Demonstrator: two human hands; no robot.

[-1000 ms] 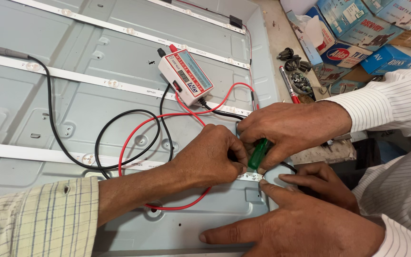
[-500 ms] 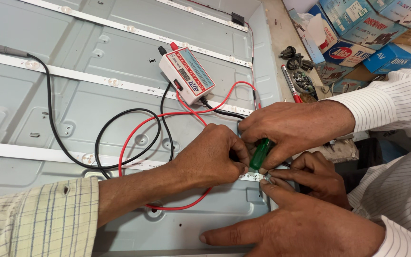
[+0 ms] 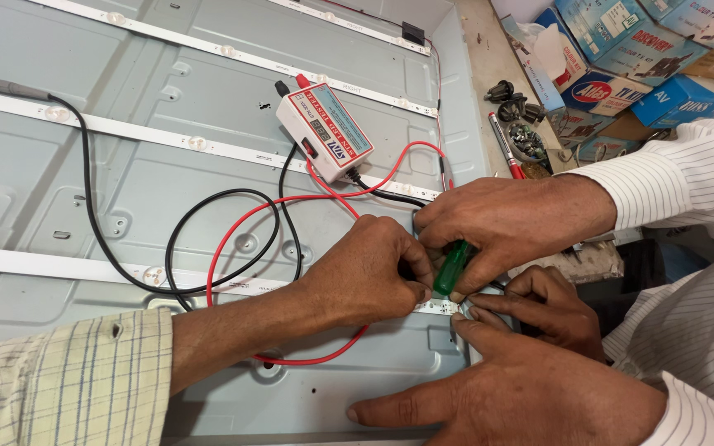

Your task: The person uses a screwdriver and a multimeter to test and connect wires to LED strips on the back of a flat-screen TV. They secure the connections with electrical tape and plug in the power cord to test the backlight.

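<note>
My left hand (image 3: 365,272), in a pale plaid sleeve, is curled with its fingertips pinched on the end of a white LED strip (image 3: 68,266) on the grey metal back panel (image 3: 167,91). My right hand (image 3: 522,388) lies flat on the panel just below, fingers spread, fingertips touching the strip's end. A co-worker in a white striped shirt holds a green-handled screwdriver (image 3: 451,268) in one hand (image 3: 506,223), tip down at the same spot. The co-worker's other hand (image 3: 551,301) rests beside it. What lies under the fingers is hidden.
A small white tester box (image 3: 326,130) with red and black leads (image 3: 233,239) lies on the panel above the hands. Two more LED strips (image 3: 192,142) cross the panel. At the right edge are a red-handled tool (image 3: 506,147), loose black parts (image 3: 510,103) and blue cardboard boxes (image 3: 621,49).
All the hands stay clustered at the strip's end. The co-worker's lower hand has crept slightly closer to the screwdriver.
</note>
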